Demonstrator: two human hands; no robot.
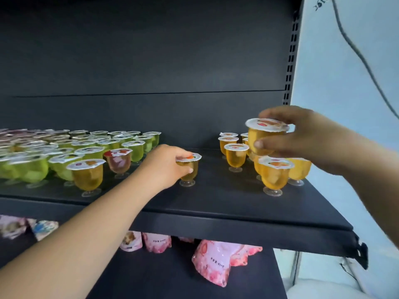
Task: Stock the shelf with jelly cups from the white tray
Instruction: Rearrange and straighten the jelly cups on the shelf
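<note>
— So, what are your hands doing right now?

— Your left hand (167,164) reaches over the dark shelf (216,199), its fingers and thumb curled round an orange jelly cup (189,169) that stands upright on its clear foot near the shelf's middle. Your right hand (302,137) holds a second orange cup (264,134) in the air, pinched between thumb and fingers, above a cluster of orange cups (274,173) standing at the shelf's right end.

— And what else is on the shelf?

— At the left stands a crowd of green cups (90,145), with one orange cup (87,173) and one red cup (118,160) at its front edge. Below the shelf, pink snack bags (212,262) lie on a lower shelf (172,277). No white tray appears in your view.
</note>
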